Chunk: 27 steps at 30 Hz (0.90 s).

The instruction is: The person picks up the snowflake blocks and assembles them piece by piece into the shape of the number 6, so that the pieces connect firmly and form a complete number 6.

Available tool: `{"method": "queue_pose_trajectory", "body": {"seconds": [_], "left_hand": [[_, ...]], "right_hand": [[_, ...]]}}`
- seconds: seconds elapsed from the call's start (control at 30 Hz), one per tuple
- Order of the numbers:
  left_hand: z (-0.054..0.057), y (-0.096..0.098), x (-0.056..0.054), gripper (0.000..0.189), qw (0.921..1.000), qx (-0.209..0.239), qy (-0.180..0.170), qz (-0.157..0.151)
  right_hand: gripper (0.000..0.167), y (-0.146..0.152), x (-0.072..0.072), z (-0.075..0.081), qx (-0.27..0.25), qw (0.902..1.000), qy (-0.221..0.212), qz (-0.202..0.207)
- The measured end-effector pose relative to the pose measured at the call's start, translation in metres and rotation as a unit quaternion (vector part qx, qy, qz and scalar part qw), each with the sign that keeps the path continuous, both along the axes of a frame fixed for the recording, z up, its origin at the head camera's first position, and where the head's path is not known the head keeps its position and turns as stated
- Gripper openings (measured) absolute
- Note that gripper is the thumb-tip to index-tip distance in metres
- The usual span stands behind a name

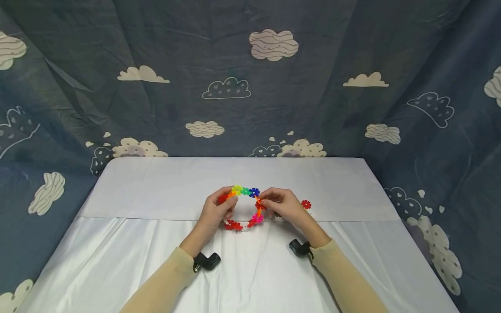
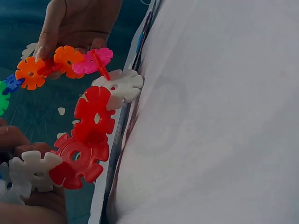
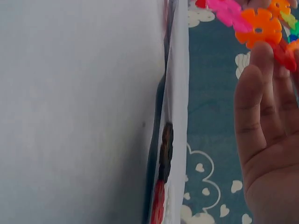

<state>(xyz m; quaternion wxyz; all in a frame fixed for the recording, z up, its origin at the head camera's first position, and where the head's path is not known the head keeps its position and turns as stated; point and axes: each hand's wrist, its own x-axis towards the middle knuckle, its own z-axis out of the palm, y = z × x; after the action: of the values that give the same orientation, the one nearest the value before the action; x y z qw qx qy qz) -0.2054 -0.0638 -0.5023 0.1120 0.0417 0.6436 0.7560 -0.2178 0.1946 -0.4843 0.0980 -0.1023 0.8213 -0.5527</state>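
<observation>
A ring of interlocking flower-shaped plastic discs [image 1: 245,191] is held up between both hands over the table. Yellow, green and blue discs run along its top; pink, white and red discs [image 2: 78,158] form the lower part. My left hand [image 1: 217,208] grips the left side of the ring, thumb in front, beside white discs [image 2: 36,171] in the left wrist view. On the right side, my right hand [image 1: 287,205] pinches the ring near the blue disc [image 1: 254,192], where a red disc [image 3: 284,57] joins an orange disc [image 3: 259,28].
Right of the ring, a loose red disc [image 1: 306,204] lies on the white-covered table [image 1: 156,187]. A dark disc [image 3: 166,149] lies close by, partly behind the right hand in the head view. A dark cloud-patterned cloth [image 1: 176,108] hangs behind the table.
</observation>
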Motion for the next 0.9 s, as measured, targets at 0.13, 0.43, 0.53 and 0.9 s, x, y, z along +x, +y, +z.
{"method": "queue_pose_trajectory", "body": {"seconds": [0.13,0.43,0.53,0.9], "left_hand": [[-0.001,0.000,0.002,0.037,0.9998,0.004,0.015,-0.013],[0.000,0.000,0.004,0.035,0.9989,-0.012,0.043,-0.017],[-0.001,0.001,0.004,0.034,0.9990,-0.016,0.039,-0.012],[-0.008,0.005,0.001,0.032,0.9995,0.027,-0.006,-0.013]], "right_hand": [[0.026,0.006,-0.001,-0.002,-0.004,0.9998,0.018,0.009],[0.034,0.023,-0.009,0.004,0.007,0.9995,0.026,0.017],[0.033,0.042,-0.014,0.014,0.027,0.9985,0.046,-0.012],[0.029,0.063,-0.018,0.011,0.301,0.9511,0.007,0.069]]}}
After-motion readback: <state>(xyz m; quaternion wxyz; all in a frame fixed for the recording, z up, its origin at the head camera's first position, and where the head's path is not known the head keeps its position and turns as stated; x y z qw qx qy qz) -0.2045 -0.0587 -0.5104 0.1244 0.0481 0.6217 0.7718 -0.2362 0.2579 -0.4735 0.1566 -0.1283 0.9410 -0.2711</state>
